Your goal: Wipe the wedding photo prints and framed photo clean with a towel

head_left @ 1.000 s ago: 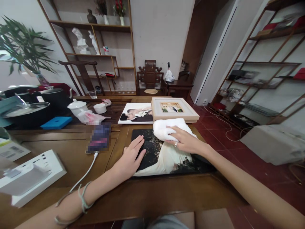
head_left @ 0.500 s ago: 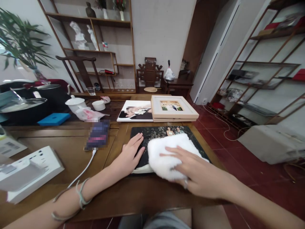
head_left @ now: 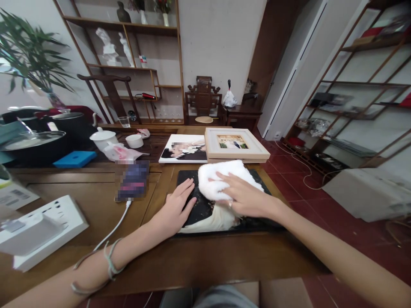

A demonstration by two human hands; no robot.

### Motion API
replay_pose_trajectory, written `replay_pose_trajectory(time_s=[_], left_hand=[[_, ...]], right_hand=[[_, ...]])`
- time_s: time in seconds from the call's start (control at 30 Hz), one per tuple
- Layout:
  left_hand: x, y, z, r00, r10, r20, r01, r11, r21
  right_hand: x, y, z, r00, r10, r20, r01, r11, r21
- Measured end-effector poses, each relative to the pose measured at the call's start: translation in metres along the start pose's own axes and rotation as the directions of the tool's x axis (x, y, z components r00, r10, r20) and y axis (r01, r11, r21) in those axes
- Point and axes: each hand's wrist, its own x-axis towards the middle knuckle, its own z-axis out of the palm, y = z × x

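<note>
Part of the left hand [head_left: 176, 208] lies palm down over the left edge of a dark photo panel [head_left: 201, 215], fingers stretched forward, its grip unclosed and holding nothing. The right hand [head_left: 245, 195] lies flat, its grip spread rather than clenched, on a white cloth [head_left: 208, 187] covering the panel's upper middle, while the panel rests on the wooden surface [head_left: 160, 254]

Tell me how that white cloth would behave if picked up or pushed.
The cloth would probably droop when lifted: its edges look soft. Its fluffy surface suggests it's fairly light. Lying flat under the right hand on the picture, it seems likelier to slide or bunch than roll.
</note>
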Motion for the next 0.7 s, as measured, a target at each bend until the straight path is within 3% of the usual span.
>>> replay_pose_trajectory(time_s=[0.17,0.27,0.4,0.6,0.7], left_hand=[[-0.001,0.002,0.000,1.000,-0.024,0.003,0.024,1.000,-0.004],[0.000,0.003,-0.001,0.999,-0.045,0.019,0.045,0.999,-0.012],[0.000,0.003,0.000,0.999,-0.036,0.021,0.037,0.999,-0.019],[0.000,-0.001,0.001,1.000,-0.002,-0.029,0.000,0.999,-0.051],[-0.001,-0.003,0.002,0.998,0.016,-0.053,-0.019,0.998,-0.067]], right_hand=[[-0.049,-0.059,-0.010,0.982,-0.048,0.182,0.028,0.993,0.111],[-0.060,-0.073,-0.016,0.970,-0.086,0.228,0.046,0.983,0.177],[-0.041,-0.048,-0.022,0.977,-0.055,0.207,0.018,0.984,0.178],[0.025,0.013,-0.010,0.995,0.068,0.070,-0.073,0.996,0.058],[0.045,0.023,-0.001,0.997,0.064,0.030,-0.065,0.998,0.020]])
